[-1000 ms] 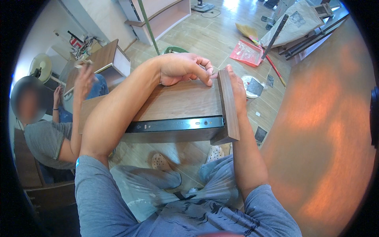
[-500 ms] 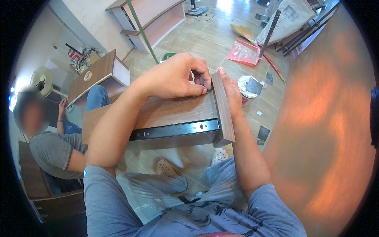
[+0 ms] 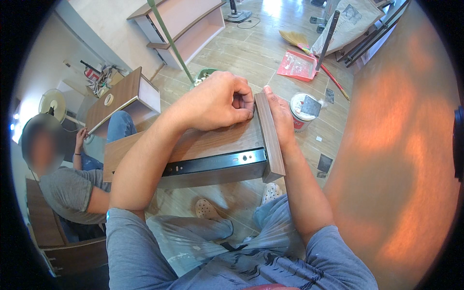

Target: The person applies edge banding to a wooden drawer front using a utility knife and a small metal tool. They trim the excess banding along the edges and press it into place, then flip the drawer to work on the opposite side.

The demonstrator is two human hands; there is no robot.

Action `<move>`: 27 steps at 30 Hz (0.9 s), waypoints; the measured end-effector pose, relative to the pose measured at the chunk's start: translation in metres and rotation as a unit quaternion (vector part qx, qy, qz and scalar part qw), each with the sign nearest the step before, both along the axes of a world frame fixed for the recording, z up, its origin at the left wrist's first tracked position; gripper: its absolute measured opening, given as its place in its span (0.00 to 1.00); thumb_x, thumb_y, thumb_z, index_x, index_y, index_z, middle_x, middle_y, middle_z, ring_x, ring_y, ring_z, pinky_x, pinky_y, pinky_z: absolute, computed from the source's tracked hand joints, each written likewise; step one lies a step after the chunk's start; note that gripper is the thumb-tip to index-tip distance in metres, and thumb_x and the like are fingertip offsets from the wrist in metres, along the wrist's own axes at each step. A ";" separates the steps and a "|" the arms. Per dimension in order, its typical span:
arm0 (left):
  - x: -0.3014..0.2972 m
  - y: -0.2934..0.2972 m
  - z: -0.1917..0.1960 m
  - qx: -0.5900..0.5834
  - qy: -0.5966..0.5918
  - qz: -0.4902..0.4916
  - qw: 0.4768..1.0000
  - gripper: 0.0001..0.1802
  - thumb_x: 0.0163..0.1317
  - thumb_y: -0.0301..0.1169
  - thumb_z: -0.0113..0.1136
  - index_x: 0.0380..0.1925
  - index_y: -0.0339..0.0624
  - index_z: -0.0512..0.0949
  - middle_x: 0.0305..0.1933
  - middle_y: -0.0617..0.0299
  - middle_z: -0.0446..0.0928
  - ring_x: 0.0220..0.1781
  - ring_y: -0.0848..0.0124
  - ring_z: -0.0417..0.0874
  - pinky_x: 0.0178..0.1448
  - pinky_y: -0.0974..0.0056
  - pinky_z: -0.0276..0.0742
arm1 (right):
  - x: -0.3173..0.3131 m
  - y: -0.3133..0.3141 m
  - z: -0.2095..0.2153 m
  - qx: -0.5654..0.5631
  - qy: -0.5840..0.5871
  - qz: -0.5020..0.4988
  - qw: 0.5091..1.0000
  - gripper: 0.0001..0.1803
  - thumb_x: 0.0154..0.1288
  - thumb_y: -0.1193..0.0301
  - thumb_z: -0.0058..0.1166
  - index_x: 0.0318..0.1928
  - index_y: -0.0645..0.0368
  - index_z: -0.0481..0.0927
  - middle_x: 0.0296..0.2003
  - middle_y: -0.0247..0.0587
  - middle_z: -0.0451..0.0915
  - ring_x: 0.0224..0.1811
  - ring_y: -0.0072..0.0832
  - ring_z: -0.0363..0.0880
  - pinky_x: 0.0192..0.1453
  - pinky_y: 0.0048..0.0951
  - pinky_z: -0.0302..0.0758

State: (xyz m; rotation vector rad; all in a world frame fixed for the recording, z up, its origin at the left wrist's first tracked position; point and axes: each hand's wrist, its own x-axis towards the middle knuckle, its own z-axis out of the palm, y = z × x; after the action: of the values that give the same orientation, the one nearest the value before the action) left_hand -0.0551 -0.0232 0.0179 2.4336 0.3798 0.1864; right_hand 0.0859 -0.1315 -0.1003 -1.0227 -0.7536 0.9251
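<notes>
A brown wood-grain drawer (image 3: 227, 140) is held up in front of my body, with a black metal slide (image 3: 217, 162) along its near side. Its front panel (image 3: 269, 140) stands across the right end. My right hand (image 3: 282, 113) grips that panel from the outer face, its thumb at the far top edge. My left hand (image 3: 224, 104) is closed, fingers curled and pressed together at the corner where the panel meets the drawer's upper surface. Whatever those fingertips may hold is hidden.
Beyond my right hand a white bucket (image 3: 303, 112) stands on the tiled floor, and a pink dustpan (image 3: 297, 65) lies past it. A large wooden panel (image 3: 396, 159) rises at my right. At left a person (image 3: 72, 188) sits near a low cabinet (image 3: 116, 99).
The drawer and both hands have shifted very slightly in the picture, a little left and down. Both grips look the same. The seated person appears slightly further right.
</notes>
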 end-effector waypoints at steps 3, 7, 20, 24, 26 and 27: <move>0.002 -0.001 0.000 -0.008 0.023 0.031 0.999 0.09 0.57 0.29 0.73 0.28 0.32 0.85 0.27 0.58 0.81 0.30 0.70 0.81 0.37 0.63 0.77 | 0.001 0.000 -0.002 -0.011 -0.024 -0.014 1.000 0.29 0.88 0.49 0.44 0.36 0.57 0.86 0.28 0.24 0.78 0.30 0.14 0.69 0.37 0.24 0.67; 0.007 0.003 0.000 -0.060 0.075 0.070 0.993 0.09 0.57 0.29 0.73 0.28 0.33 0.86 0.25 0.61 0.83 0.29 0.75 0.81 0.38 0.65 0.78 | 0.003 0.001 -0.003 -0.019 -0.022 -0.016 0.999 0.29 0.88 0.50 0.43 0.36 0.56 0.87 0.28 0.23 0.77 0.29 0.14 0.68 0.36 0.25 0.66; 0.003 0.003 0.003 -0.050 0.061 0.047 0.996 0.09 0.57 0.29 0.73 0.29 0.32 0.86 0.26 0.62 0.84 0.29 0.76 0.81 0.37 0.67 0.77 | 0.000 0.000 0.001 -0.010 -0.004 -0.003 1.000 0.30 0.88 0.49 0.42 0.36 0.57 0.87 0.27 0.25 0.78 0.30 0.15 0.70 0.37 0.24 0.67; 0.006 0.003 -0.002 -0.072 0.076 0.087 0.991 0.09 0.56 0.29 0.73 0.29 0.32 0.86 0.26 0.62 0.84 0.30 0.77 0.81 0.37 0.67 0.77 | 0.002 0.002 -0.003 -0.011 -0.014 -0.011 1.000 0.30 0.88 0.50 0.43 0.36 0.57 0.87 0.27 0.25 0.79 0.29 0.15 0.70 0.36 0.24 0.67; 0.007 0.006 -0.006 -0.078 0.072 0.093 0.990 0.08 0.56 0.28 0.74 0.29 0.33 0.87 0.27 0.63 0.84 0.30 0.77 0.81 0.38 0.68 0.77 | 0.002 0.002 -0.003 -0.016 -0.011 -0.012 1.000 0.30 0.88 0.50 0.43 0.37 0.57 0.87 0.27 0.26 0.79 0.29 0.15 0.71 0.36 0.24 0.67; 0.007 0.008 -0.008 -0.108 0.074 0.102 0.986 0.08 0.54 0.29 0.75 0.28 0.34 0.87 0.26 0.62 0.85 0.30 0.76 0.81 0.38 0.67 0.78 | 0.002 0.002 -0.003 -0.018 -0.008 -0.010 1.000 0.30 0.88 0.50 0.43 0.37 0.57 0.88 0.27 0.26 0.80 0.29 0.15 0.71 0.36 0.24 0.67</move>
State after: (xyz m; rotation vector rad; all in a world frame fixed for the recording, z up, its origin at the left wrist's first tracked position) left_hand -0.0477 -0.0155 0.0098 2.1987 0.6805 0.0497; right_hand 0.0877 -0.1291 -0.1036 -1.0697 -0.7417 0.9175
